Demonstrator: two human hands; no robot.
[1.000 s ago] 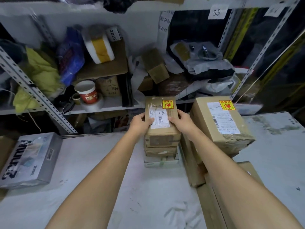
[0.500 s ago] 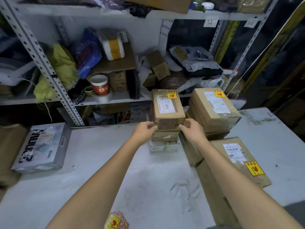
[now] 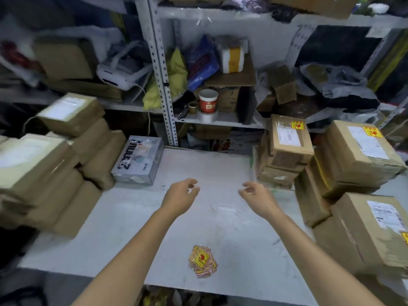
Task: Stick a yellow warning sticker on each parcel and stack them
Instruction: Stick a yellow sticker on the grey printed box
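your hands have come off the small stickered parcel (image 3: 287, 140) and pulled back over the table (image 3: 220, 164), and your view has swung left. your left hand (image 3: 180, 196) and right hand (image 3: 257, 196) hang empty, fingers loosely curled, gripping nothing, just beyond the sticker pile (image 3: 202, 262). that parcel tops its stack beyond and to the right of the sticker pile, with the yellow label at its far corner. the bigger labelled cartons (image 3: 362, 153) are heaped further right.

the next step looks like fetching a fresh one. the unlabelled parcels (image 3: 66, 115), well left of the sticker pile, show white address slips but no yellow that comes through the blur. take the top one so the leaning heap doesn't slide, and lay it flat just beyond the sticker pile.

peel one sticker only, since the pile is a loose fan of thin glossy squares that likely cling together. press it onto bare kraft cardboard, not across the shiny tape seams or the address slip, and rub the corners down. the cartons look dented and soft-edged, so square each one as you stack.
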